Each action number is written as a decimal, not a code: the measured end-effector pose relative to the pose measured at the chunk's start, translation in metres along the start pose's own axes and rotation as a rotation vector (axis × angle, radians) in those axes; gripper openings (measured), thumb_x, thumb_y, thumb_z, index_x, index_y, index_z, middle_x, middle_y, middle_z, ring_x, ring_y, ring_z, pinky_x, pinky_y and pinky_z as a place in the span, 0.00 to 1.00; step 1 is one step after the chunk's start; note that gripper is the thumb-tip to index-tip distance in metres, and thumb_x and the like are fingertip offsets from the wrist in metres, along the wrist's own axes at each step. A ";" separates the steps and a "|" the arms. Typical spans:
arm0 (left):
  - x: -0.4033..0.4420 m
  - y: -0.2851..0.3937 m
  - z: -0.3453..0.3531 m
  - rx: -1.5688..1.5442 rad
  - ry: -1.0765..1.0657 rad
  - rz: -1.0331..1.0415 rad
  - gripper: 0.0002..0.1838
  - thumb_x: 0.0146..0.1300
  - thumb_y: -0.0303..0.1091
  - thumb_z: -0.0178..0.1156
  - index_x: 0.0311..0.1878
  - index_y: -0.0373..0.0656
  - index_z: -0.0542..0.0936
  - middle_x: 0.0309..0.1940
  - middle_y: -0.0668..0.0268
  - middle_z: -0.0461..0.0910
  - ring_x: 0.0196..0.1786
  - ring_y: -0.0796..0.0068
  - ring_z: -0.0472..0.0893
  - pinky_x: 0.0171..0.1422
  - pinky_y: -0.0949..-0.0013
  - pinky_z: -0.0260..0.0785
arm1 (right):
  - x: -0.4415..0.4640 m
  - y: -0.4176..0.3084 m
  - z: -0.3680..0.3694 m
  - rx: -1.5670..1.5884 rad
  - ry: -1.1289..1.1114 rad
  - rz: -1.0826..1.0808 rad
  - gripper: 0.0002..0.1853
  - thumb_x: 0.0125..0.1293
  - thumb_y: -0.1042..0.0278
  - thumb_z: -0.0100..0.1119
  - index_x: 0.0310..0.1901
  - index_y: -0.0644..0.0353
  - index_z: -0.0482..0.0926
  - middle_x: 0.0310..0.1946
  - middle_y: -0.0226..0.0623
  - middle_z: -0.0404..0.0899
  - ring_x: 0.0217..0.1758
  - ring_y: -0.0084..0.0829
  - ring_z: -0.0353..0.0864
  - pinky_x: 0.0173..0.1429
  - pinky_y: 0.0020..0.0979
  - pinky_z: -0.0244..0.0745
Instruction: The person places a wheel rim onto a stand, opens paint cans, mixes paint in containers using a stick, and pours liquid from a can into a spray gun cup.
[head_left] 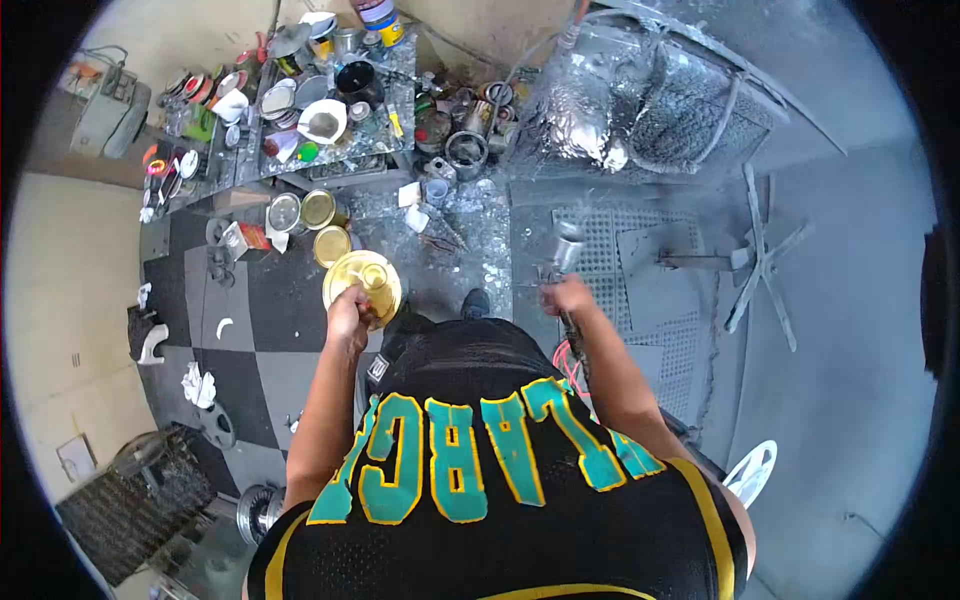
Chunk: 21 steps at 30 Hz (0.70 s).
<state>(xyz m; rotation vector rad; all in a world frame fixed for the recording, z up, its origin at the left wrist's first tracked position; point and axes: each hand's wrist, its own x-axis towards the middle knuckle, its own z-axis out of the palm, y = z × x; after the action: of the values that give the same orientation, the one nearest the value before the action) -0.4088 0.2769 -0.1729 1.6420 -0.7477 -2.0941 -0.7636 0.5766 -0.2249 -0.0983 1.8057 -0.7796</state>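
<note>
On the black shirt [455, 555]: bears large green letters [438, 465] edged in yellow, upside down in view and distorted by folds; cannot be read as a complete word. On the paint tin [380, 24] at the back of the desk [368, 150]: carries a purple, blue and yellow label, too small to read. On the red-and-white box [246, 238] standing on the checkered floor [277, 400]: shows print, also illegible.

Left hand [348, 316]: holds the gold disc [366, 262] with fingers closed on its near left part. Extends forward and rightward past the knuckles, with the raised round centre just beyond them. Right hand [568, 297]: grips the spray gun [568, 238] with fingers wrapped around the handle. Places the metal cup ahead of the fingers, well apart from the disc.
</note>
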 end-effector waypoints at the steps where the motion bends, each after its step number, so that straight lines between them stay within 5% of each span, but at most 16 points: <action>1: -0.006 0.002 -0.002 0.016 0.011 0.008 0.03 0.66 0.32 0.59 0.34 0.48 0.77 0.24 0.74 0.72 0.21 0.79 0.67 0.27 0.73 0.61 | -0.003 0.007 0.005 0.137 -0.034 -0.002 0.18 0.63 0.67 0.69 0.50 0.70 0.81 0.34 0.45 0.86 0.32 0.38 0.89 0.31 0.37 0.85; 3: -0.011 0.012 0.008 0.047 0.008 0.039 0.01 0.64 0.31 0.59 0.38 0.46 0.78 0.25 0.74 0.72 0.21 0.81 0.67 0.27 0.74 0.60 | -0.009 0.009 0.006 0.414 -0.081 -0.025 0.19 0.61 0.66 0.69 0.50 0.72 0.81 0.32 0.45 0.86 0.30 0.39 0.89 0.32 0.38 0.85; 4: -0.019 0.023 0.019 0.038 0.030 0.053 0.06 0.61 0.30 0.60 0.41 0.45 0.78 0.26 0.74 0.72 0.24 0.83 0.67 0.28 0.76 0.59 | -0.007 0.010 0.010 -0.104 0.076 -0.100 0.21 0.62 0.65 0.68 0.50 0.75 0.80 0.33 0.48 0.86 0.30 0.39 0.89 0.33 0.40 0.85; 7: -0.022 0.036 0.022 0.046 0.047 0.093 0.04 0.65 0.32 0.62 0.41 0.46 0.78 0.29 0.74 0.72 0.27 0.84 0.68 0.29 0.77 0.58 | -0.057 -0.018 0.020 -0.096 0.208 -0.228 0.26 0.62 0.64 0.66 0.57 0.76 0.77 0.41 0.57 0.87 0.40 0.47 0.90 0.42 0.45 0.85; 9: -0.024 0.038 0.027 0.073 0.054 0.129 0.06 0.71 0.38 0.62 0.41 0.48 0.78 0.30 0.75 0.73 0.28 0.84 0.68 0.30 0.76 0.60 | -0.034 0.014 0.022 -0.268 0.425 -0.466 0.30 0.65 0.66 0.63 0.67 0.70 0.71 0.51 0.65 0.83 0.54 0.61 0.84 0.57 0.50 0.79; 11: -0.018 0.040 0.024 0.100 0.032 0.128 0.08 0.74 0.41 0.61 0.40 0.49 0.78 0.30 0.75 0.73 0.29 0.84 0.69 0.30 0.75 0.61 | -0.083 -0.031 0.021 -0.313 0.478 -0.530 0.31 0.66 0.67 0.61 0.71 0.66 0.68 0.53 0.67 0.81 0.59 0.66 0.79 0.63 0.51 0.75; 12: -0.015 0.040 0.024 0.122 0.049 0.123 0.06 0.72 0.39 0.61 0.39 0.50 0.78 0.29 0.76 0.72 0.29 0.84 0.70 0.31 0.74 0.63 | -0.085 -0.037 0.022 -0.333 0.582 -0.740 0.29 0.67 0.69 0.61 0.70 0.66 0.70 0.54 0.67 0.81 0.59 0.66 0.79 0.62 0.51 0.75; 15: -0.011 0.034 0.023 0.167 0.013 0.120 0.03 0.69 0.35 0.61 0.38 0.51 0.77 0.28 0.76 0.72 0.28 0.84 0.71 0.30 0.74 0.63 | -0.109 -0.061 0.010 -0.249 0.557 -0.632 0.26 0.69 0.69 0.62 0.67 0.67 0.73 0.54 0.67 0.80 0.60 0.65 0.79 0.63 0.51 0.75; 19: 0.001 0.021 0.018 0.172 0.027 0.108 0.02 0.66 0.33 0.59 0.36 0.50 0.77 0.24 0.76 0.71 0.24 0.82 0.69 0.27 0.75 0.60 | -0.169 -0.105 -0.006 -0.171 0.650 -0.754 0.24 0.69 0.69 0.64 0.63 0.70 0.77 0.53 0.63 0.83 0.59 0.57 0.84 0.64 0.44 0.76; 21: -0.006 0.018 0.019 0.168 0.042 0.097 0.03 0.66 0.33 0.60 0.36 0.49 0.77 0.22 0.76 0.69 0.22 0.82 0.67 0.26 0.74 0.59 | -0.191 -0.121 -0.017 -0.135 0.727 -0.810 0.21 0.70 0.70 0.65 0.61 0.70 0.78 0.48 0.53 0.86 0.52 0.38 0.87 0.59 0.38 0.77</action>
<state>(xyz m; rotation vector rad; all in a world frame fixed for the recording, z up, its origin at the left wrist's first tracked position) -0.4264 0.2694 -0.1541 1.6927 -0.9928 -1.9700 -0.7415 0.5723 0.0009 -0.7519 2.5391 -1.3763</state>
